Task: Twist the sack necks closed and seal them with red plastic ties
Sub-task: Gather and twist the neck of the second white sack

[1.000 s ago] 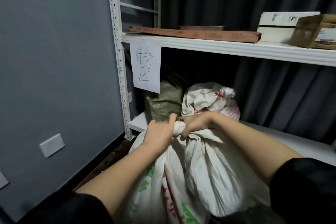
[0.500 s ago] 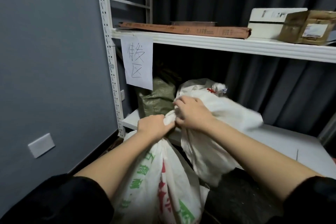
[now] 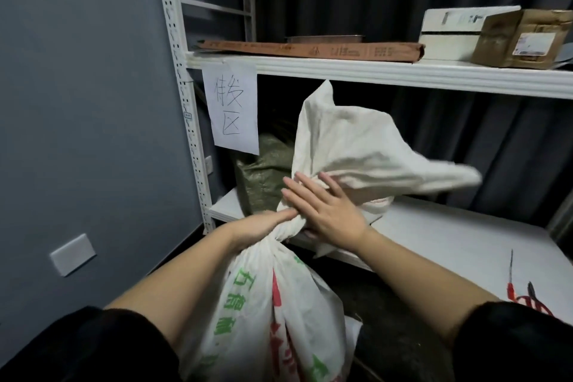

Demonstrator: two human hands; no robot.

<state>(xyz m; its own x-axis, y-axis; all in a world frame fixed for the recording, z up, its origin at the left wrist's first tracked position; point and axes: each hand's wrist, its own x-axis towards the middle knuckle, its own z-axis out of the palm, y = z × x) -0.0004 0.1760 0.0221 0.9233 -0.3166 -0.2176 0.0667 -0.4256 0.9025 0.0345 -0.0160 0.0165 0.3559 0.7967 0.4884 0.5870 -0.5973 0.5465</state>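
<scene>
A white woven sack (image 3: 273, 313) with green and red print stands in front of me. My left hand (image 3: 260, 225) grips its gathered neck (image 3: 283, 228) from the left. My right hand (image 3: 322, 208) lies against the neck with straight, spread fingers. Above the hands the sack's loose top (image 3: 350, 146) flares up and out to the right. Red plastic ties (image 3: 521, 298) lie on the lower shelf board at the right edge.
A white metal rack (image 3: 372, 71) faces me, with a paper sign (image 3: 232, 112) on its upper shelf, a flat brown carton (image 3: 310, 48) and boxes (image 3: 496, 34) above. A green sack (image 3: 263, 177) sits on the lower shelf (image 3: 449, 245). Grey wall at left.
The sack's loose top has swung up and out to the right. My right hand has gone from gripping the neck to lying flat with fingers spread. The white tied sack behind is now hidden.
</scene>
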